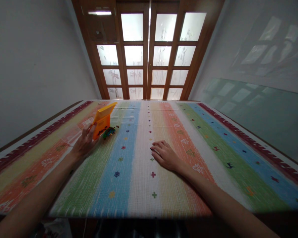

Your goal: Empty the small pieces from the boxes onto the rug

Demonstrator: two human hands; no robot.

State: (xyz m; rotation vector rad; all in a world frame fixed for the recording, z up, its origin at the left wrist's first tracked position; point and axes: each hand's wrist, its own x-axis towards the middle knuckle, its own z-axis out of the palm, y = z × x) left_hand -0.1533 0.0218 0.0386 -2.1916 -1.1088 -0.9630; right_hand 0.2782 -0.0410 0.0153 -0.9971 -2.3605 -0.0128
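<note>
My left hand (85, 141) is closed on the near left side of an orange plastic box (103, 124). The box is tipped up on the striped tablecloth (139, 185), with its lid raised at the top. A small heap of tiny coloured pieces (108, 133), mostly green, blue and dark red, lies against the box's right side. A few pieces are scattered just beyond it. My right hand (164, 154) lies palm down on the middle of the cloth, fingers loosely bent and apart from the box. A dark spot at its fingertips looks like part of the cloth's printed pattern.
Clear plastic trays (71, 134) stand on the cloth left of the box, and another clear piece (127, 119) lies behind the heap. Wooden doors with frosted panes (134, 54) rise beyond the table. Walls flank both sides, with a glass panel (258, 109) at right.
</note>
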